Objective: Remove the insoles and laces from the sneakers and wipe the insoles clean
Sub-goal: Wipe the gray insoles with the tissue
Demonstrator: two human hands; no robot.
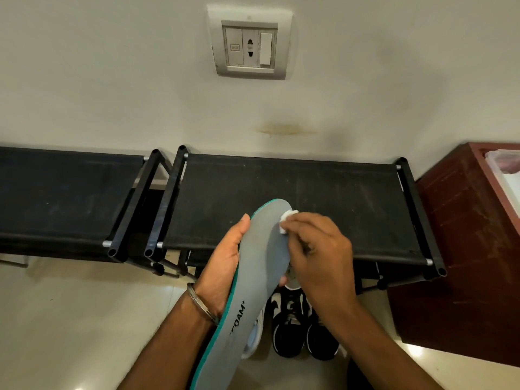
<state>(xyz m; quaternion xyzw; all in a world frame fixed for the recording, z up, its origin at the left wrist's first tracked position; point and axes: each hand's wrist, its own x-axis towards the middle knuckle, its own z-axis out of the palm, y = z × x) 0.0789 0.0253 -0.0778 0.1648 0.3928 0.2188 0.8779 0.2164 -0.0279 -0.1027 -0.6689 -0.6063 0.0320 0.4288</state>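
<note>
Grey foam with a teal edge, the insole point(261, 266) is held up in the air in front of the person, its long axis running from the heel low and near the body, up and away to the toe, which points toward the wall and leans a little right. Printed letters run along the heel half. The left hand point(225, 266) cradles it from beneath at mid-length: the thumb lies straight along the left edge, and one fingertip point(282, 281) curls out from under the right edge, so the fingers wrap the insole. The right hand point(318, 251) comes over from the right, its fingers bunched together and pinching a small white wipe point(287, 220) pressed against the toe end's right edge. A metal bangle point(201, 302) sits on the left wrist. Below the fingers, on the floor, stand dark sneakers point(304, 327) with white laces. Beyond the fingers stretches a black fabric shoe rack point(295, 198).
</note>
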